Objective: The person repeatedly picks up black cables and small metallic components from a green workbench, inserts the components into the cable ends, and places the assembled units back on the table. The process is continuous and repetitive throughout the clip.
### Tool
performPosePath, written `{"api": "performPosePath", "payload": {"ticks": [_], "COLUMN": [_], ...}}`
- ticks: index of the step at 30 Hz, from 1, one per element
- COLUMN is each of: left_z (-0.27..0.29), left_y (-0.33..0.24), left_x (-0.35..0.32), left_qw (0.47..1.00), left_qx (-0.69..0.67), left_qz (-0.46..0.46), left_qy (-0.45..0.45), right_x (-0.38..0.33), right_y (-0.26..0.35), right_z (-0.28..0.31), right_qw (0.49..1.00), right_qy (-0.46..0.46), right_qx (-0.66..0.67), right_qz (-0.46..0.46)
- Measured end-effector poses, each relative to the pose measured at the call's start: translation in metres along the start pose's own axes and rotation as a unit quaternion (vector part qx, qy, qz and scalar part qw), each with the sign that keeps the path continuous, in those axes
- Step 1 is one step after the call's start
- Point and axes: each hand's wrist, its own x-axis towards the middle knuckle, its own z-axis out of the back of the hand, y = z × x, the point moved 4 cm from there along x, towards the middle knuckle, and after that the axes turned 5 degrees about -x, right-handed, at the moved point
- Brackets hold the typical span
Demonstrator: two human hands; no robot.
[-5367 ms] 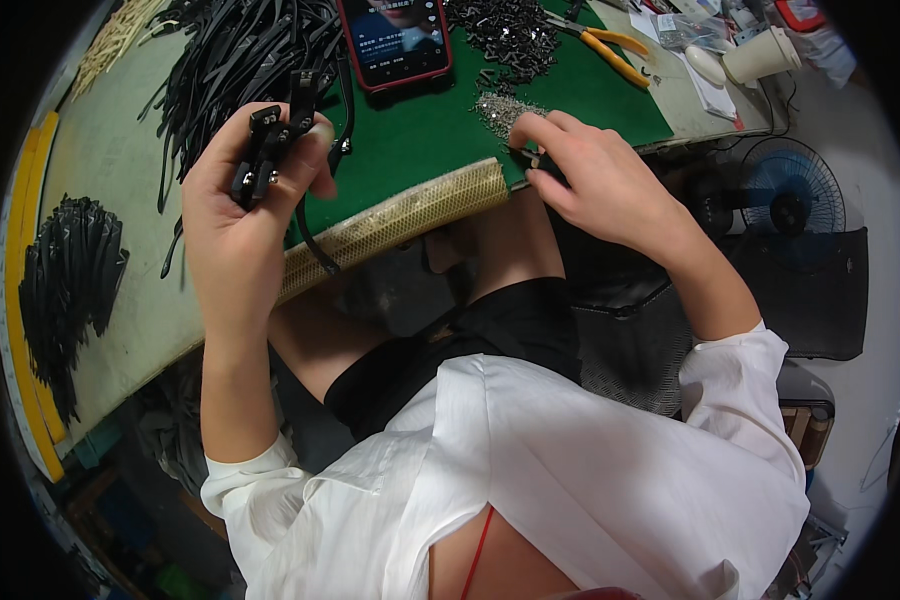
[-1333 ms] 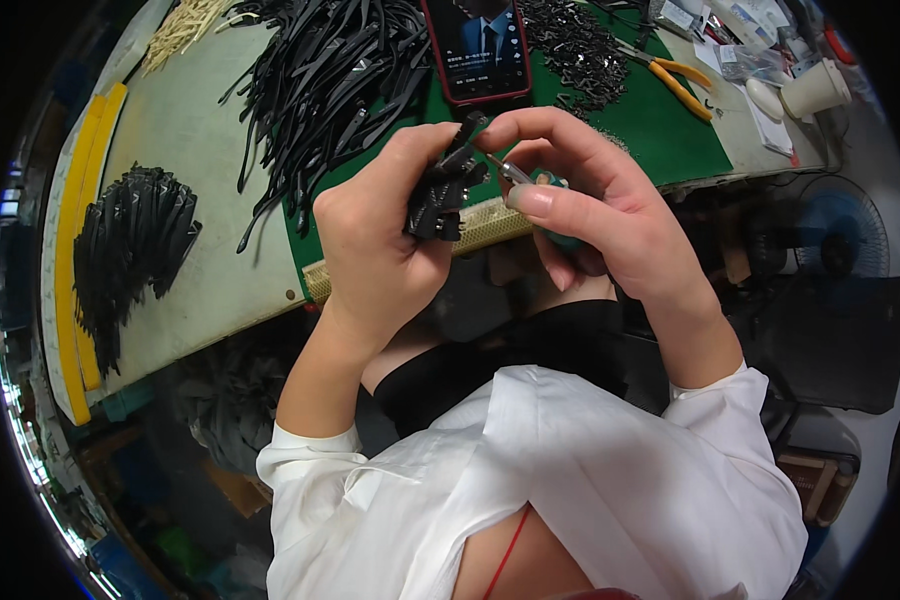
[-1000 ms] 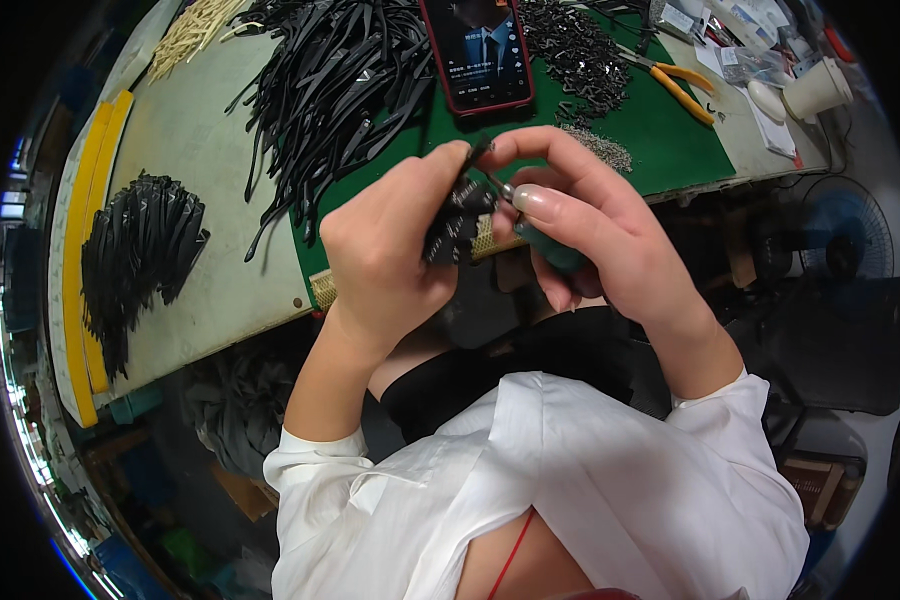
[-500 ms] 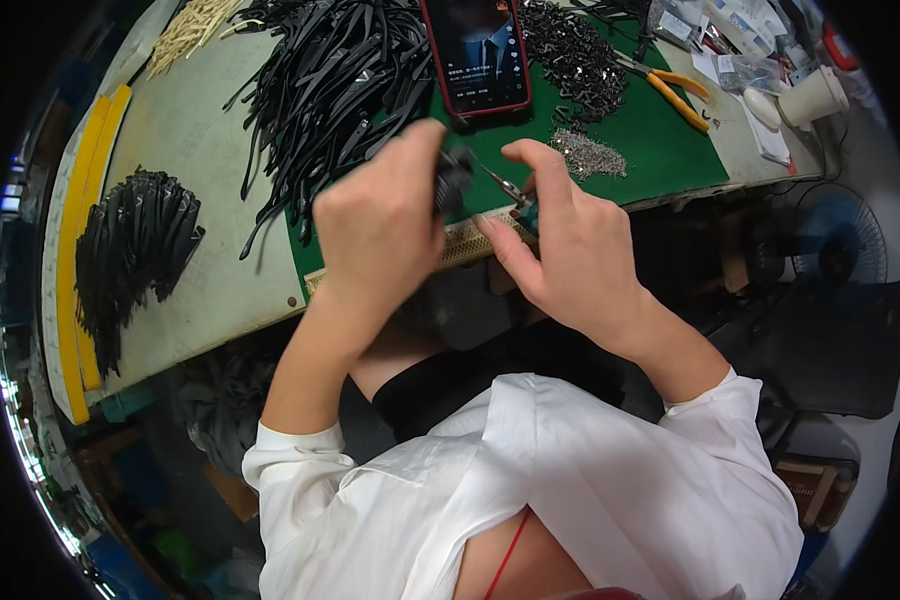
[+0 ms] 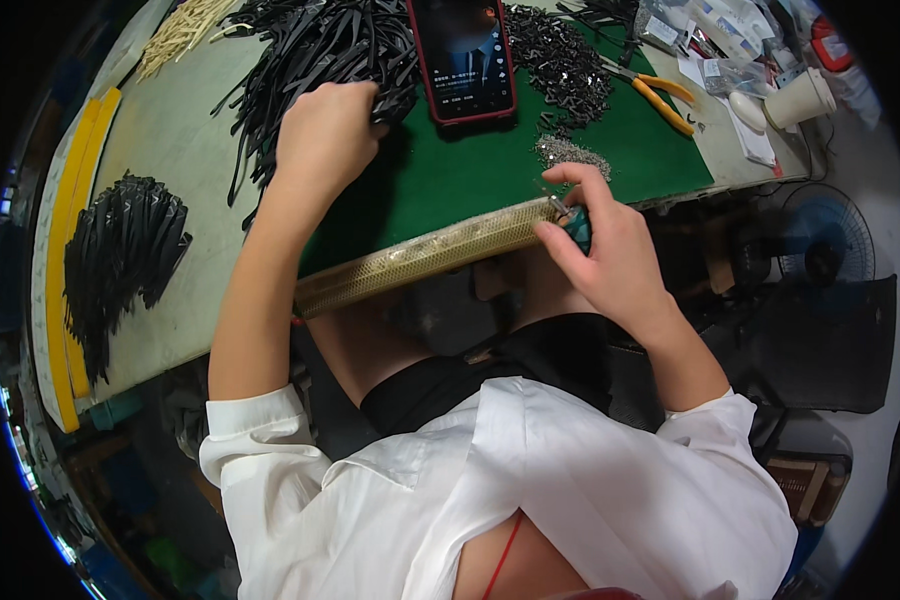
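The left hand (image 5: 325, 135) is closed in the pile of black strips (image 5: 310, 50) lying ahead-left, while a small teal-handled tool (image 5: 573, 222) is gripped by the right hand (image 5: 610, 255).

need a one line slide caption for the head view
Left hand reaches into the pile of black straps while right hand pinches a small tool at the green mat edge.

left hand (image 5: 325, 135) stretched forward, fingers curled down, right hand (image 5: 605, 250) drawn close, fingers pinched
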Motion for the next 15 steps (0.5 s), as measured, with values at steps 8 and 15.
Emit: {"api": "performPosePath", "payload": {"ticks": [8, 15], "left_z": [0.021, 0.027], "left_y": [0.024, 0.049], "left_x": [-0.008, -0.011], "left_qw": [0.987, 0.896], "left_qx": [-0.138, -0.4], "left_qz": [-0.011, -0.07], "left_qy": [-0.075, -0.179], "right_x": [0.012, 0.023], "right_y": [-0.031, -0.037], "right_z": [0.023, 0.027], "right_qw": [0.998, 0.976], "right_qy": [0.02, 0.159], "right_qx": [-0.05, -0.139], "right_qz": [-0.026, 0.049]}}
